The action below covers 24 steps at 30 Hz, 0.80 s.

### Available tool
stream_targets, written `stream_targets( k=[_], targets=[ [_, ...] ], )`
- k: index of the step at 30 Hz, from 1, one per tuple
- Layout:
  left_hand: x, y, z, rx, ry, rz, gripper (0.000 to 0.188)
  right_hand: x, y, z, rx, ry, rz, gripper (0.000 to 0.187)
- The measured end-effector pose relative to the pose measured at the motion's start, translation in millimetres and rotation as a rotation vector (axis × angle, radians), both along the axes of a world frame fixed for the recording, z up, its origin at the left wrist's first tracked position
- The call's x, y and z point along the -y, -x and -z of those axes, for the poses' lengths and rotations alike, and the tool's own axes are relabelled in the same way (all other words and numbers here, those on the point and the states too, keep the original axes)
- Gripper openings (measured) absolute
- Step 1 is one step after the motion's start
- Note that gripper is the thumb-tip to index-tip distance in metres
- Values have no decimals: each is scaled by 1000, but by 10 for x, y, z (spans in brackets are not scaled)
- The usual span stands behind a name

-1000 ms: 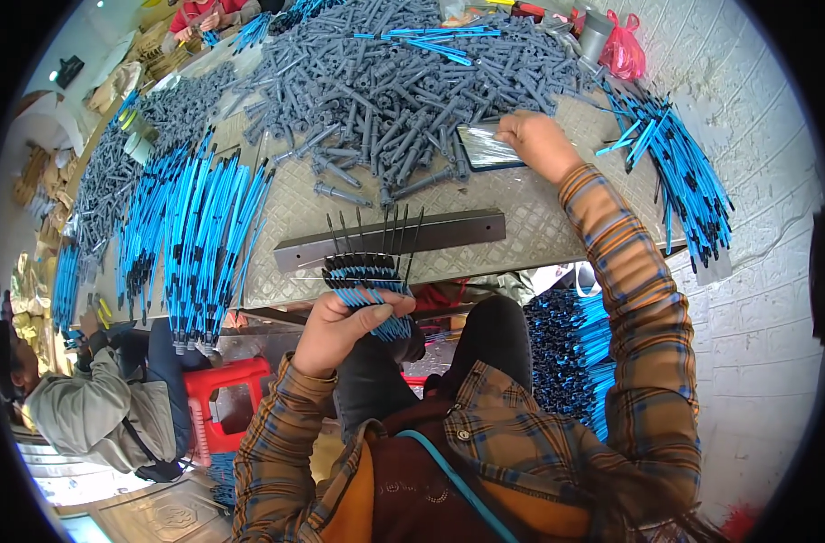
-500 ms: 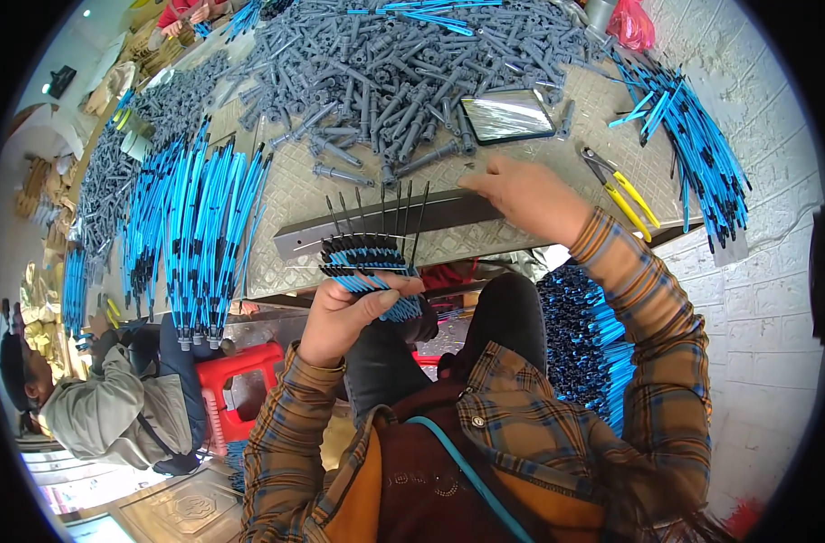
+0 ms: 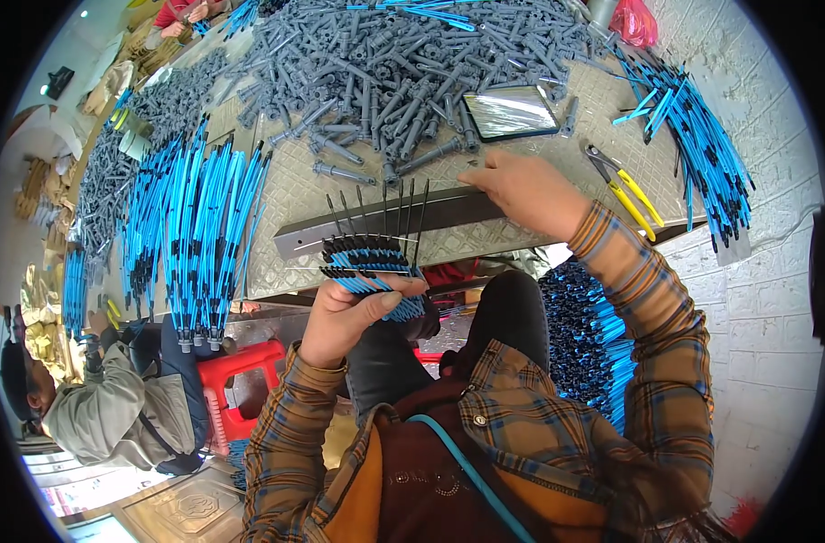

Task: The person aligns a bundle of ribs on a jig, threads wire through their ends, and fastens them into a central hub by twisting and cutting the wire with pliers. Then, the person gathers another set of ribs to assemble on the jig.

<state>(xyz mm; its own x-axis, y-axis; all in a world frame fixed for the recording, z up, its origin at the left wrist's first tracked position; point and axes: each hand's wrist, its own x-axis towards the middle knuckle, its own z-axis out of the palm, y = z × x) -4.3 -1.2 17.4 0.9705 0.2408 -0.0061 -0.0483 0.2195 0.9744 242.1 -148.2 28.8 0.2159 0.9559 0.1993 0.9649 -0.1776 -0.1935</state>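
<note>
In my left hand [image 3: 342,324] is a bundle of blue rods with black ends [image 3: 365,257], my thumb and fingers closed round it at the table's front edge. Thin straight wires run crosswise by the bundle, and several slim black tips stick up over a dark metal bar [image 3: 444,215]. My right hand [image 3: 532,195] is above the bar's right end. Its thumb and forefinger are drawn together; whatever may be between them is too small to make out. Just beyond lies a heap of grey plastic plug-like pieces [image 3: 403,81].
Right of my hand lie yellow-handled pliers [image 3: 631,195]; a flat dark-framed glossy thing [image 3: 510,113] rests by the heap. More blue rods are at the left [image 3: 209,226] and right [image 3: 693,154]. A co-worker [image 3: 114,403] sits left near a red stool [image 3: 240,385]; another person's hands show at the far edge.
Almost nothing differs. The view has shifted very slightly; both my hands keep their places, the left one still round the rods.
</note>
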Motion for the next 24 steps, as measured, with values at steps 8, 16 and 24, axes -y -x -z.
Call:
stream_targets(
  k=[8,16,24],
  targets=[
    [-3,3,0,0,3,-5,17,-169,45,27,40,-58,-38,27],
    [-31,8,26,-3,-4,31,18,-330,99,30,52,-45,-56,27],
    [-57,11,32,15,-6,42,17,-538,99,73,15,-74,-105,26]
  ],
)
